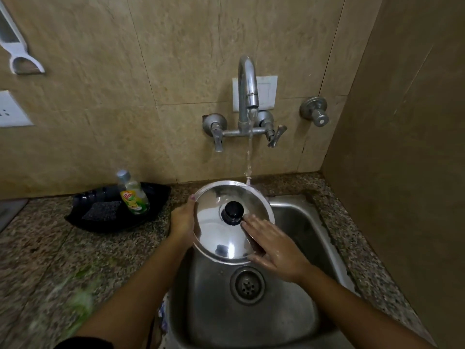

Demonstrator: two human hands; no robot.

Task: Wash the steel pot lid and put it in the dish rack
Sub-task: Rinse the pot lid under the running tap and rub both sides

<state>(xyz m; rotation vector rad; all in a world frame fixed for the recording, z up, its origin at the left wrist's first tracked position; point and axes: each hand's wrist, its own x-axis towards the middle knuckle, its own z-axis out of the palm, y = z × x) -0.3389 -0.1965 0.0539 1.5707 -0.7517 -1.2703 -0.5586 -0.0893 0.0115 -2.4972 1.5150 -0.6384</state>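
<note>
Lid: the round, shiny steel pot lid with its black knob is held tilted over the steel sink, top face toward the camera, far rim up under the tap.
Water: the stream from the curved chrome tap strikes that far rim, so the tilt probably lets the water sheet down the face and into the sink.
Left hand: the left hand clamps the lid's left rim, thumb on the front; it serves as the steadying grip.
Right hand: the right hand lies flat on the lid's lower right, fingers straight and slightly spread, gripping nothing; likely rubbing the wet surface.
Stage: rinsing, judging by the flow; racking not yet done.
Nearby: 1 clear dish soap bottle and a dark scrub pad sit in a black tray left of the sink.
Hidden: the lid's underside and the left fingers behind it; no dish rack in view; blurred green patch at lower left unreadable.
</note>
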